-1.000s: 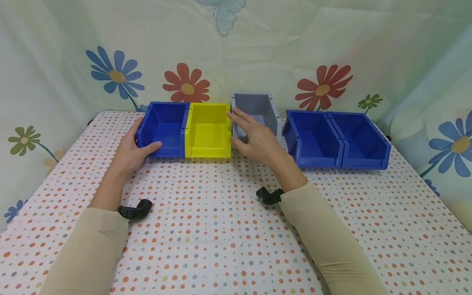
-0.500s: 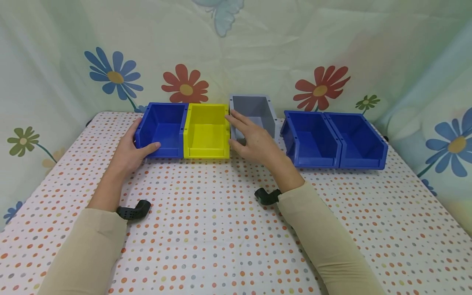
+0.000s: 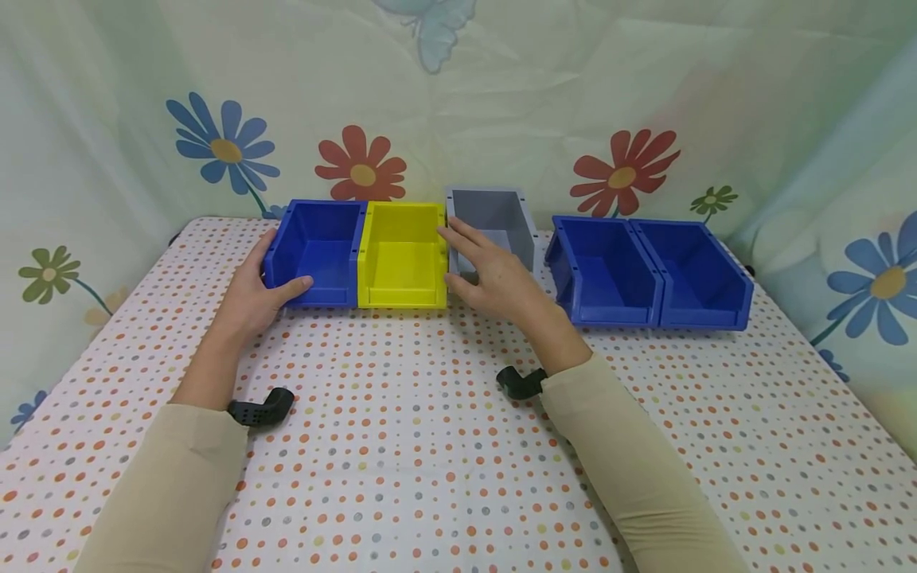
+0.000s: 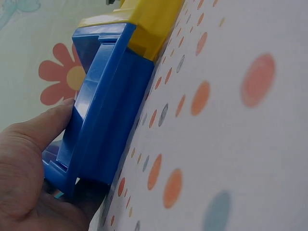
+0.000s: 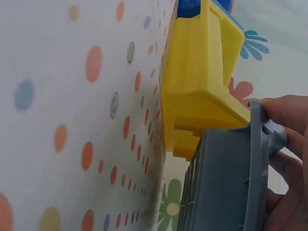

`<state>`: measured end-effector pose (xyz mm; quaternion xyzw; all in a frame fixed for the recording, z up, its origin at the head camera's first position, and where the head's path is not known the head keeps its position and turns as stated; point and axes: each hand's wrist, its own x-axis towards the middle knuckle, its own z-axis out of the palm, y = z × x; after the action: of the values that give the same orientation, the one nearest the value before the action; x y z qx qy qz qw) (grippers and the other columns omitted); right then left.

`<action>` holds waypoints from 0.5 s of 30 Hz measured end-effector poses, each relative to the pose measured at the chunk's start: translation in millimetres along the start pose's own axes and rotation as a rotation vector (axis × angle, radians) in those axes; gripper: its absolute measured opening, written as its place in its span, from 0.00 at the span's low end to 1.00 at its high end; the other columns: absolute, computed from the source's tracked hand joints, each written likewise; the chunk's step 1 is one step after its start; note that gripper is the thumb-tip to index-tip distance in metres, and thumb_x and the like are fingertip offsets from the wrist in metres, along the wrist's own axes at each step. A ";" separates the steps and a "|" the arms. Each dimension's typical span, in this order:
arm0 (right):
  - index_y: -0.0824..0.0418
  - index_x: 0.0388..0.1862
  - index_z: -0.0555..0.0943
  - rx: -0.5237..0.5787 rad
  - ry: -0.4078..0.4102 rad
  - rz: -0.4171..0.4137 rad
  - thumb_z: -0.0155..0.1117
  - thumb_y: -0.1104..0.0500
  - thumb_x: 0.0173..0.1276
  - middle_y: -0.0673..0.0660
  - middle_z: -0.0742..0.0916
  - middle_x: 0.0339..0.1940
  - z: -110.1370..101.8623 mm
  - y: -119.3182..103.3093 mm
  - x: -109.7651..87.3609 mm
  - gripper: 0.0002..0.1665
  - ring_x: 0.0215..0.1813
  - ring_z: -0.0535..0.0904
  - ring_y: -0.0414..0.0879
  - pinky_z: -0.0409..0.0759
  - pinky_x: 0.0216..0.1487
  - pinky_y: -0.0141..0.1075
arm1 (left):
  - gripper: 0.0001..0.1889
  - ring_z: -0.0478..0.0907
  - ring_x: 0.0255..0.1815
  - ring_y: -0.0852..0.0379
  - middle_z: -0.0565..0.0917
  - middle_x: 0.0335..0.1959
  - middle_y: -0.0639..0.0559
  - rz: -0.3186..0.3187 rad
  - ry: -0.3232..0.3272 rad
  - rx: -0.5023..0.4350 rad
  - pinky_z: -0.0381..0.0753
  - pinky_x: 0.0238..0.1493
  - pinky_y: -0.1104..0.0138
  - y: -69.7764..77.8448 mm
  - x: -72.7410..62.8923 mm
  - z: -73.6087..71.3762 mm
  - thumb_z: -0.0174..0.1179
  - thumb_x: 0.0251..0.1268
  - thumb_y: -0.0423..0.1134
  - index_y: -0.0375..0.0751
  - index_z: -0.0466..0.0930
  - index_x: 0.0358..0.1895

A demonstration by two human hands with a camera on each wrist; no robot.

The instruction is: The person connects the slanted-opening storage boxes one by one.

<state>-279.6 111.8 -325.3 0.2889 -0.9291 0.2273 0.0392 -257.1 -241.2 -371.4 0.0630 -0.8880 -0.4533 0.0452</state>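
right hand (image 3: 497, 282): pinches gray bin (image 3: 494, 208) by its rim | gray bin: ahead of right hand, the nearer one; just right of yellow bin (image 3: 403, 251); long axis front-to-back | left hand (image 3: 251, 298): grips leftmost blue bin (image 3: 318, 251)

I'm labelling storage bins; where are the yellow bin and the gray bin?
Yellow bin (image 3: 403, 263), head view: its inside floor.
Gray bin (image 5: 221, 180), right wrist view: its outer wall.

Gray bin (image 5: 224, 180) (right wrist view) partly beyond the bottom edge.
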 end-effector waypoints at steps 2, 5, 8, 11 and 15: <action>0.47 0.86 0.55 0.004 -0.001 0.000 0.60 0.51 0.79 0.48 0.55 0.88 -0.3 0.0 -0.5 0.42 0.80 0.66 0.59 0.72 0.75 0.58 | 0.52 0.45 0.85 0.31 0.44 0.87 0.42 0.002 0.002 0.003 0.53 0.79 0.33 0.8 -0.2 0.1 0.64 0.72 0.54 0.63 0.33 0.86; 0.47 0.86 0.55 0.009 -0.001 0.000 0.60 0.51 0.79 0.47 0.54 0.88 0.0 0.4 -1.2 0.42 0.80 0.66 0.59 0.73 0.74 0.58 | 0.52 0.45 0.85 0.31 0.44 0.87 0.42 0.003 0.001 0.003 0.53 0.79 0.33 1.2 0.1 -0.2 0.64 0.72 0.54 0.62 0.33 0.86; 0.48 0.86 0.56 0.010 -0.004 -0.001 0.60 0.51 0.79 0.48 0.54 0.88 0.8 0.7 -1.3 0.42 0.81 0.66 0.58 0.73 0.74 0.58 | 0.52 0.44 0.85 0.31 0.43 0.87 0.42 0.000 -0.003 -0.007 0.52 0.79 0.33 0.7 0.5 -0.6 0.64 0.73 0.53 0.63 0.33 0.86; 0.48 0.86 0.56 0.009 -0.011 0.003 0.60 0.51 0.79 0.48 0.54 0.88 2.0 1.3 -1.3 0.41 0.81 0.64 0.58 0.72 0.75 0.58 | 0.52 0.44 0.85 0.31 0.43 0.87 0.42 -0.005 -0.008 -0.014 0.52 0.79 0.33 0.5 0.7 -0.4 0.64 0.73 0.53 0.63 0.32 0.86; 0.47 0.86 0.55 0.010 -0.019 0.004 0.59 0.51 0.79 0.48 0.54 0.88 3.1 2.7 -1.3 0.42 0.80 0.66 0.59 0.74 0.74 0.58 | 0.52 0.44 0.85 0.31 0.43 0.87 0.42 -0.003 -0.010 -0.018 0.52 0.80 0.33 0.5 0.8 -0.4 0.65 0.73 0.52 0.64 0.33 0.86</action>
<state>-279.8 113.1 -329.4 0.2892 -0.9290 0.2292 0.0286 -257.9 -241.3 -370.7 0.0617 -0.8840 -0.4617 0.0406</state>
